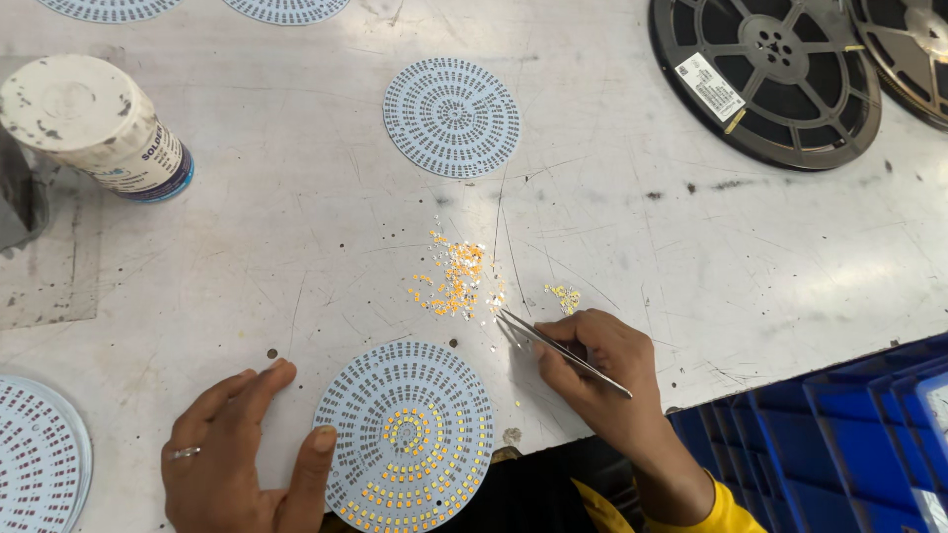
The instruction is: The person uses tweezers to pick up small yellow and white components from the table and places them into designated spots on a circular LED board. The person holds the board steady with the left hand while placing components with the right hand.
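Nearest the camera, a round circuit board (410, 434) lies at the table's (247, 276) front edge, its inner rings and lower part already filled with small yellow chips. The left hand (237, 454) lies flat and spread, thumb pressing the board's left rim. The right hand (597, 365) pinches metal tweezers (553, 345), tips pointing at a loose pile of yellow chips (454, 276) just beyond the board. Whether the tips already grip a chip is probably too small to tell. Picking looks to be the step in hand; next would come a steady carry onto an empty pad. A bare board (451, 116) lies further back.
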